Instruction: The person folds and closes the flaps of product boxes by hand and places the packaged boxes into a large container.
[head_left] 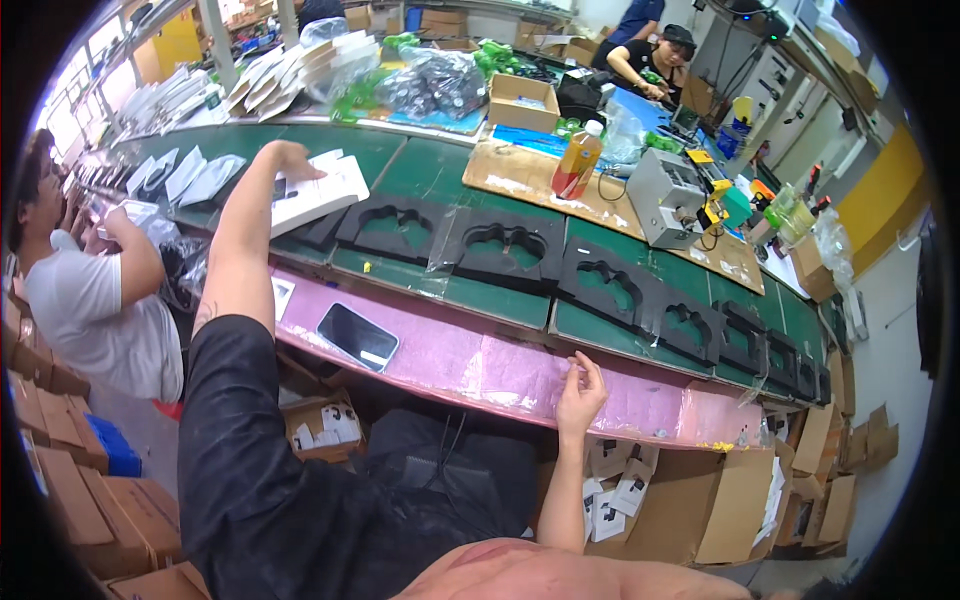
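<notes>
My left arm reaches far forward, and my left hand (288, 157) is closed at the upper edge of a flat white box (325, 197). Part of the box's top lies under my fingers, and the fingertips' exact grip is hard to make out. Below the box is the end of a row of black foam inserts (400, 232) with shaped cut-outs, on the green worktop (420, 170). Above the pink ledge (490, 365), my right hand (582, 393) holds nothing, its fingers loosely bent and apart. A phone (358, 336) with a dark screen lies on the ledge.
A bottle of orange drink (578, 160) and a grey machine (665, 198) stand on boards beyond the foam. White pouches (205, 178) lie at left. One person (110, 300) stands at left; another (655, 70) works at the far side. Cartons (690, 505) sit under the ledge.
</notes>
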